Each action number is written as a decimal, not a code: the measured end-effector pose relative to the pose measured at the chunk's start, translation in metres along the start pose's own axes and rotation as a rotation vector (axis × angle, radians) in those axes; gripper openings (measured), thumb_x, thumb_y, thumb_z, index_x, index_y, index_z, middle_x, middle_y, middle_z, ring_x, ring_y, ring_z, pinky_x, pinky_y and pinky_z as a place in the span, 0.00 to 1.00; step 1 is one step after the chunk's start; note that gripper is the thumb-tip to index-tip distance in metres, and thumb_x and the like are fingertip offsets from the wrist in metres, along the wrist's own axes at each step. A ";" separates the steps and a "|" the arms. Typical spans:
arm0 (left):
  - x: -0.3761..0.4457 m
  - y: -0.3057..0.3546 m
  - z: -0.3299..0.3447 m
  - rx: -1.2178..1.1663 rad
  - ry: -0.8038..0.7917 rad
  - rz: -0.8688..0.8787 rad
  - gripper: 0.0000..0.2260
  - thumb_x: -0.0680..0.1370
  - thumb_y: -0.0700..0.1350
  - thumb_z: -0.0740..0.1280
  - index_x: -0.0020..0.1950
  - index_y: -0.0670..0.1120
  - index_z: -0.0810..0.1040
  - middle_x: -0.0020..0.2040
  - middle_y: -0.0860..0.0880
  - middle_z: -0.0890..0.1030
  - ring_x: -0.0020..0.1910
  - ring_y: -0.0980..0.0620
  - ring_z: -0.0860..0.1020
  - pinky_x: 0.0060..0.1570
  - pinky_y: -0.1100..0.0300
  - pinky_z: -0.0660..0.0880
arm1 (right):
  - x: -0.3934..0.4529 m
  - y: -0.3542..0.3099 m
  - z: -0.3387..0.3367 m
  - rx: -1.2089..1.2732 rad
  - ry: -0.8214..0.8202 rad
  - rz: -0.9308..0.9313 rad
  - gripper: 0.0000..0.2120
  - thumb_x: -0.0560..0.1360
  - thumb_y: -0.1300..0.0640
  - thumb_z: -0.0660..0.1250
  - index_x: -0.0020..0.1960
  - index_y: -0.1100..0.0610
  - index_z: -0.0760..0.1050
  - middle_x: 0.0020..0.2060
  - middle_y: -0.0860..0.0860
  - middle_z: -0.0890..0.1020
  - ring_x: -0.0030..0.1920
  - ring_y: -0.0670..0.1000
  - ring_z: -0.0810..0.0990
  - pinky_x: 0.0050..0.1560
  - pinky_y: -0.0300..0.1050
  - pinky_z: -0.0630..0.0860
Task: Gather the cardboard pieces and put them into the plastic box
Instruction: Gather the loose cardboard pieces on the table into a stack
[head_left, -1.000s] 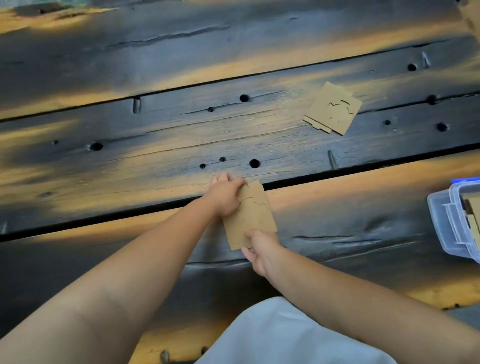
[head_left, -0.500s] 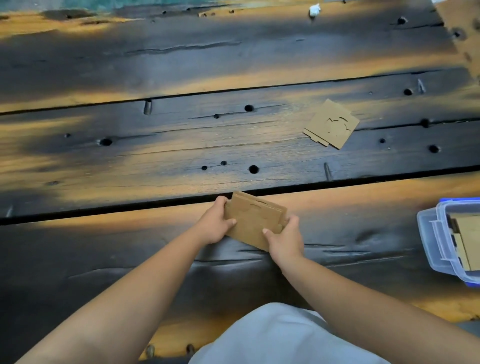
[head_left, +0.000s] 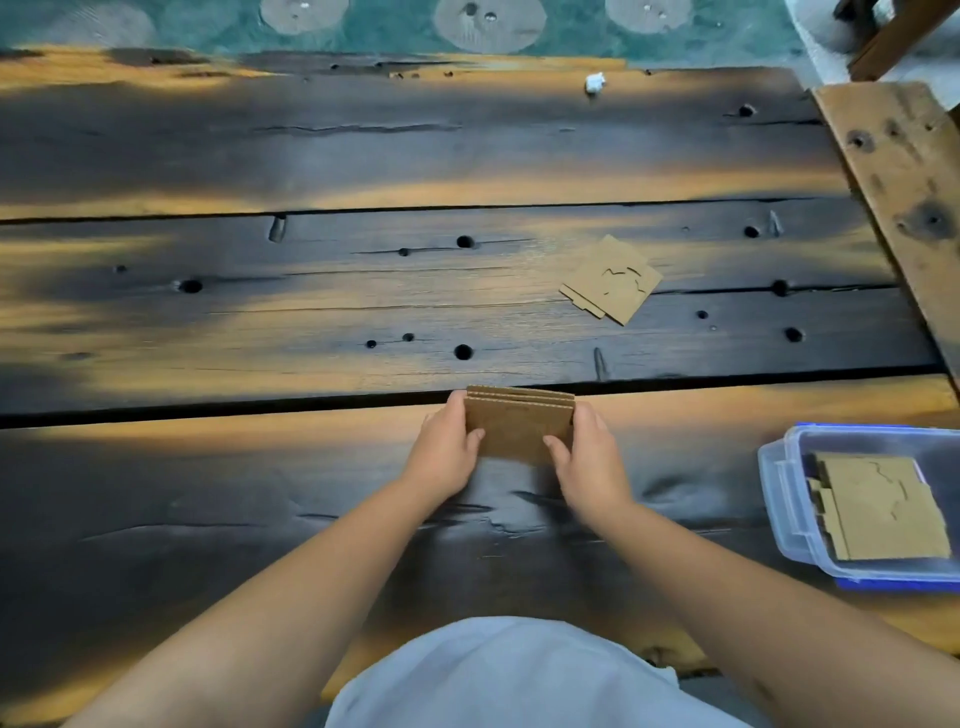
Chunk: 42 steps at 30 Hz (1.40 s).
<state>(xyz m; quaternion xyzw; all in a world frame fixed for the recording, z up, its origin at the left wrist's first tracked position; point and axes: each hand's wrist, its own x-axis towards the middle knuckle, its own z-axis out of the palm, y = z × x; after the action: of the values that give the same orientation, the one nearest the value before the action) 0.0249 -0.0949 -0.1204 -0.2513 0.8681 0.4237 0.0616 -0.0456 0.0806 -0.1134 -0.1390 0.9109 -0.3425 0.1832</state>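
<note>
A small stack of brown cardboard pieces stands on edge on the dark wooden table, near the middle. My left hand grips its left side and my right hand grips its right side. Another flat pile of cardboard pieces lies on the table farther back and to the right. A clear plastic box with blue clips sits at the right edge, holding cardboard pieces that lie flat inside.
The table is made of dark charred planks with holes and gaps. A lighter wooden board runs along the far right. A small white scrap lies near the far edge. A patterned green floor shows beyond.
The cardboard stack went from lying flat under both hands to standing upright on edge, squared between them. The view has tilted up, showing more of the table and the box.
</note>
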 end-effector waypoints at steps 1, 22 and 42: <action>0.004 0.007 0.003 0.005 0.016 0.014 0.15 0.78 0.41 0.65 0.63 0.45 0.67 0.56 0.42 0.79 0.56 0.41 0.76 0.54 0.51 0.73 | 0.004 0.003 -0.007 0.009 0.010 0.004 0.13 0.75 0.60 0.69 0.57 0.57 0.70 0.52 0.56 0.78 0.53 0.58 0.77 0.49 0.45 0.69; 0.211 0.138 0.049 0.203 -0.198 0.067 0.21 0.77 0.39 0.64 0.70 0.42 0.65 0.66 0.40 0.73 0.64 0.41 0.71 0.58 0.57 0.66 | 0.138 0.044 -0.073 0.440 0.116 0.586 0.14 0.75 0.54 0.70 0.57 0.55 0.70 0.56 0.56 0.80 0.58 0.59 0.77 0.56 0.48 0.72; 0.365 0.176 0.073 0.697 -0.629 0.371 0.28 0.75 0.45 0.62 0.75 0.46 0.62 0.80 0.46 0.50 0.78 0.47 0.51 0.75 0.51 0.53 | 0.229 0.010 -0.034 1.452 0.290 1.136 0.10 0.75 0.62 0.70 0.52 0.54 0.73 0.47 0.49 0.79 0.45 0.49 0.78 0.59 0.54 0.77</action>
<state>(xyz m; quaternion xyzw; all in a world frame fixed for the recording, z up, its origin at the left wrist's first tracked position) -0.3845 -0.0891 -0.1593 0.0825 0.9273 0.1679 0.3241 -0.2661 0.0204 -0.1506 0.5201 0.4190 -0.7011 0.2496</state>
